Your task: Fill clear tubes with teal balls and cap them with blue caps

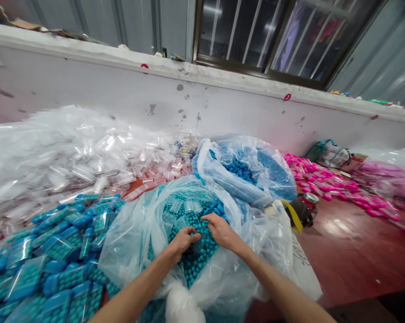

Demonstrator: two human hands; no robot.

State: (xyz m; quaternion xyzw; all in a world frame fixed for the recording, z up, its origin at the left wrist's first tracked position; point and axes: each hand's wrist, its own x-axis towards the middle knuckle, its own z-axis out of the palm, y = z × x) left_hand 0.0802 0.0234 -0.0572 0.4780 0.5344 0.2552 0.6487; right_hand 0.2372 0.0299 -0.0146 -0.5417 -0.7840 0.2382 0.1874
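Note:
Both hands are over an open clear plastic bag (135, 224) filled with small teal balls (197, 264). My left hand (186, 240) has its fingers curled together above the balls; what they hold, if anything, is hidden. To its right, my right hand (220, 229) reaches in with thumb and fingers pressed near each other, close to some blue caps (217, 208); I cannot make out anything in its grasp. A few small clear containers (189, 206) lie on the balls just beyond the hands.
Filled teal containers with blue ends (61, 246) are heaped at the left, below a large pile of clear empty ones (71, 152). Behind stands a bag of blue pieces (239, 168). Pink items (340, 184) and a dark jar-like object (308, 204) lie right.

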